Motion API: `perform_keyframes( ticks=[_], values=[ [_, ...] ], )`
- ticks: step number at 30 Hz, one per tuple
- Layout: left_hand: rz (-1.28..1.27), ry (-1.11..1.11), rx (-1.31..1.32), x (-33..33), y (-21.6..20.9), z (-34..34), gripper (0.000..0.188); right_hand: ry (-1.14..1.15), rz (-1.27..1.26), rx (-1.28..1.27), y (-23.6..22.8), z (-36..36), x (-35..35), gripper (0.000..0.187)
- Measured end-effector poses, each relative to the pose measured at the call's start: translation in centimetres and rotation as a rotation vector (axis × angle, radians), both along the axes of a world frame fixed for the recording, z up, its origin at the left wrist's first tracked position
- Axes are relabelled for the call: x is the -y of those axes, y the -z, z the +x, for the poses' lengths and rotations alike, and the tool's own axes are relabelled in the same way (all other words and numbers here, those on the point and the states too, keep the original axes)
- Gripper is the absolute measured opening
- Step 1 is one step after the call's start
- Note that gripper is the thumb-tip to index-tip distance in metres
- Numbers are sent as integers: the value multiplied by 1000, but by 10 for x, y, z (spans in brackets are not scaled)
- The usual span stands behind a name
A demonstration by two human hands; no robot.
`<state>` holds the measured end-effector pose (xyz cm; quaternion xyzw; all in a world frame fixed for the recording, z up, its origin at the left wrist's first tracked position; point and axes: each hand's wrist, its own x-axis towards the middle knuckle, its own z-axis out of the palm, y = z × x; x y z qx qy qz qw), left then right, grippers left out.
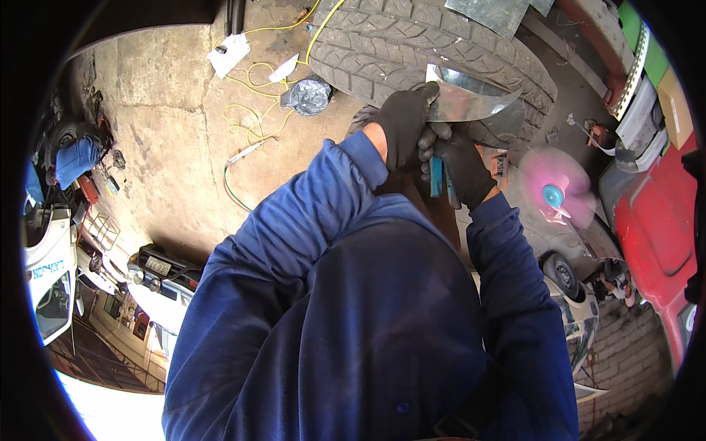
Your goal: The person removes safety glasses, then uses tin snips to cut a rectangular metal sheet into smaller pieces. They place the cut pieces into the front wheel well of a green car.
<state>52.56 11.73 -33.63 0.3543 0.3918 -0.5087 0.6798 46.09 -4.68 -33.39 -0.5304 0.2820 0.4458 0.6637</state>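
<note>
Both of my hands wear dark gloves and meet over a large tyre (368,44). My left hand (404,121) is closed on the left edge of a shiny piece of sheet metal (465,103) with a curved, pointed right end. Close below it, my right hand (463,162) is wrapped round snips with teal handles (436,176). The handles point down toward my body; the jaws are hidden by the gloves and the metal. Behind the piece, the tyre's tread shows.
More flat sheet metal (491,15) lies on the tyre's far side. A pink fan (553,195), its blades blurred, stands right of my right hand. Left of the tyre are a yellow cord (254,132) and a black plastic bag (307,95). A red panel (654,228) is at far right.
</note>
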Motion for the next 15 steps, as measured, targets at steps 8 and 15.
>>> perform_keyframes(
  ticks=[8,15],
  values=[
    [4,255,381,-17,12,6,52,-9,63,-62,5,2,10,18],
    [107,394,902,-45,-6,23,44,-267,12,-2,-5,-35,31,30]
  ],
)
